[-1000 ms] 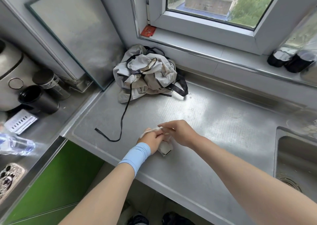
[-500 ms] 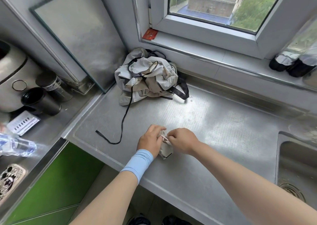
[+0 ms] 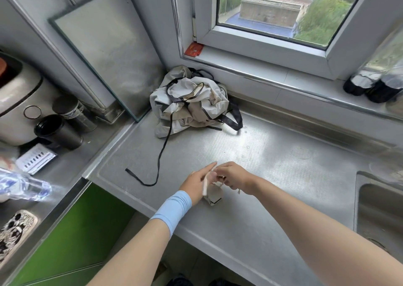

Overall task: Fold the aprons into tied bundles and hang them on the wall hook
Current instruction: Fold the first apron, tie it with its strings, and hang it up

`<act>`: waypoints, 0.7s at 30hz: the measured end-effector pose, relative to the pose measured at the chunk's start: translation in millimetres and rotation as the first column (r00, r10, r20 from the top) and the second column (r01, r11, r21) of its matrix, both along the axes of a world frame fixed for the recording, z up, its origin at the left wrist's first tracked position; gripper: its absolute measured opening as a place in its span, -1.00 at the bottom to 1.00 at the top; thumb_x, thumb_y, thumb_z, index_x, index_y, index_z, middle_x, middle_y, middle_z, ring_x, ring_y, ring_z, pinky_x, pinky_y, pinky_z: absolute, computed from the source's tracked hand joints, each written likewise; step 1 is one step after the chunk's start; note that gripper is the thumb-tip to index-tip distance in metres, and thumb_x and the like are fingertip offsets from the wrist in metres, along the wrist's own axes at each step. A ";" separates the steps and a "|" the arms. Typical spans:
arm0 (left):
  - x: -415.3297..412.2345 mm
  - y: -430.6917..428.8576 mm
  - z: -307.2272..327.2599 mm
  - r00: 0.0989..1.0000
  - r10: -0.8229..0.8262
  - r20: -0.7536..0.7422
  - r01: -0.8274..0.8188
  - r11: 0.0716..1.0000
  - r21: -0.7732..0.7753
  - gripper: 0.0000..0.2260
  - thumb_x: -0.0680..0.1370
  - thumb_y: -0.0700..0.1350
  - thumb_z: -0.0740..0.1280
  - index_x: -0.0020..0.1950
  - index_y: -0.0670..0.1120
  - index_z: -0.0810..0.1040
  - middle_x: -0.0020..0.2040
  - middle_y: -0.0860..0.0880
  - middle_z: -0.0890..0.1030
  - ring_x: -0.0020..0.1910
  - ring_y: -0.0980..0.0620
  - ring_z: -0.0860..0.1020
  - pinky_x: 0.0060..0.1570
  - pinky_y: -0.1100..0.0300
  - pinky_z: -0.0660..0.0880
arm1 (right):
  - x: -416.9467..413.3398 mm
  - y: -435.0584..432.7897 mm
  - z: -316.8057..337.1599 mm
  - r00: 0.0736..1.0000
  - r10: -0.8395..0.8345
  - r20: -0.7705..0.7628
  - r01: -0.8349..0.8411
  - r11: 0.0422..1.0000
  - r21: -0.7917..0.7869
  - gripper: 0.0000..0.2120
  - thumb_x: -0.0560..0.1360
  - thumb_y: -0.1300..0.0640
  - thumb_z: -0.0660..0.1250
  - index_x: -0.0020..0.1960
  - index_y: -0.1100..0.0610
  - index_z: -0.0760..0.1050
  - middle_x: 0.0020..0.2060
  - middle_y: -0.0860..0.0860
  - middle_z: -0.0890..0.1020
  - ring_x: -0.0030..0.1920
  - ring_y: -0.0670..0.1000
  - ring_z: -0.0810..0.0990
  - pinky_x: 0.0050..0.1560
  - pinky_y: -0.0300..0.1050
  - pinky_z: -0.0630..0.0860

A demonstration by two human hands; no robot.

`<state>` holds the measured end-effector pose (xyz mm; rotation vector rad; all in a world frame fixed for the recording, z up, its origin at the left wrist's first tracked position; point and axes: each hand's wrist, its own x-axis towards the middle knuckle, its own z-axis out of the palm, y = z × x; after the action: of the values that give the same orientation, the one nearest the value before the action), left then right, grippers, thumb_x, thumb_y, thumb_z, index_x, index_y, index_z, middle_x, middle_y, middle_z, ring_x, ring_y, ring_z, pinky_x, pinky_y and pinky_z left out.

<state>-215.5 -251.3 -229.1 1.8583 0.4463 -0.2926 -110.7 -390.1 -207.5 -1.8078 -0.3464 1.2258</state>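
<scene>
The task stood at its first bundle, and that bundle was not finished. One small folded apron bundle [image 3: 214,196] lay on the steel counter [image 3: 283,176] near its front edge, directly under both hands. It was already compact, pale cloth with a dark trim showing at its lower corner, so the folding of this piece looked done and only the tying seemed to be in hand.

The right hand [image 3: 234,177] hovered over the top of the bundle with its fingers curled in, pinching a pale tie [image 3: 205,186] where it met the cloth. The left hand [image 3: 195,184] sat just beside it, touching the bundle's left side, fingers stretched forward along the blurred strip of tie. Whether those fingers pinched the tie or merely lay against it could not be told. No finished knot was visible.

Much remained. A heap of crumpled aprons [image 3: 192,104] sat well apart at the back of the counter, in the corner below the window sill, unfolded. How many were in the heap could not be counted. A loose black strap [image 3: 161,154] trailed from it forward across the steel. No wall hook appeared in view, and nothing had been hung as far as the view showed. By this reckoning, the knot, the remaining folding and all the hanging were still to come.
</scene>
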 end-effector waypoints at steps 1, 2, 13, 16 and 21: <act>-2.4 -1.5 -0.5 1.000 0.017 0.012 -0.017 1.000 0.000 -0.69 0.62 0.13 0.18 0.37 0.23 0.45 0.13 0.24 0.54 0.14 0.27 0.48 0.16 0.37 0.32 | -0.4 0.6 -0.7 1.000 0.010 0.001 -0.010 1.000 -0.010 -0.71 0.55 0.16 0.23 -0.35 0.10 0.45 -0.44 -0.03 0.38 -0.52 -0.09 0.19 -0.48 -0.22 0.09; -4.5 -4.0 1.2 0.997 0.071 0.025 -0.071 0.997 -0.021 -0.72 0.63 0.13 0.16 0.31 0.23 0.51 0.10 0.24 0.56 0.13 0.27 0.49 0.14 0.38 0.32 | -0.7 1.8 -3.0 1.000 0.014 0.000 -0.014 1.000 -0.018 -0.72 0.56 0.14 0.23 -0.32 0.12 0.49 -0.41 -0.03 0.41 -0.52 -0.09 0.19 -0.48 -0.22 0.09; -42.0 16.4 -2.7 0.766 0.589 -0.258 -0.628 0.597 -0.499 -0.64 0.70 -0.06 0.03 -0.15 -0.14 0.50 -0.40 -0.01 0.59 -0.51 0.14 0.39 -0.49 0.33 0.22 | 11.7 -5.1 -7.9 0.924 0.183 0.337 -0.062 0.938 -0.342 -0.82 0.41 -0.07 0.33 -0.23 -0.11 0.71 -0.23 -0.13 0.70 -0.10 -0.07 0.64 0.02 -0.09 0.53; -39.1 21.5 -3.0 0.787 0.561 -0.258 -0.617 0.700 -0.360 -0.63 0.69 -0.06 0.03 -0.20 -0.13 0.49 -0.50 0.03 0.44 -0.56 0.13 0.31 -0.52 0.34 0.20 | 14.4 -3.2 -9.0 0.870 0.322 0.373 -0.149 0.894 -0.423 -0.89 0.38 -0.12 0.42 -0.21 -0.13 0.69 -0.23 -0.18 0.69 -0.09 -0.13 0.62 -0.03 -0.13 0.54; -35.9 23.7 6.5 0.981 0.125 -0.149 -0.076 0.952 0.298 -0.67 0.65 -0.11 0.07 -0.12 -0.05 0.60 -0.21 -0.06 0.58 -0.19 -0.05 0.51 -0.19 0.18 0.37 | 14.3 -1.7 -13.7 0.847 0.363 0.388 -0.205 0.897 -0.391 -0.91 0.43 -0.10 0.45 -0.16 -0.12 0.70 -0.24 -0.18 0.70 -0.10 -0.12 0.64 -0.02 -0.11 0.55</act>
<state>-251.4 -227.6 -222.6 2.0974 0.7301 -0.3273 -96.3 -391.7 -221.2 -2.4158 -0.7348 1.0951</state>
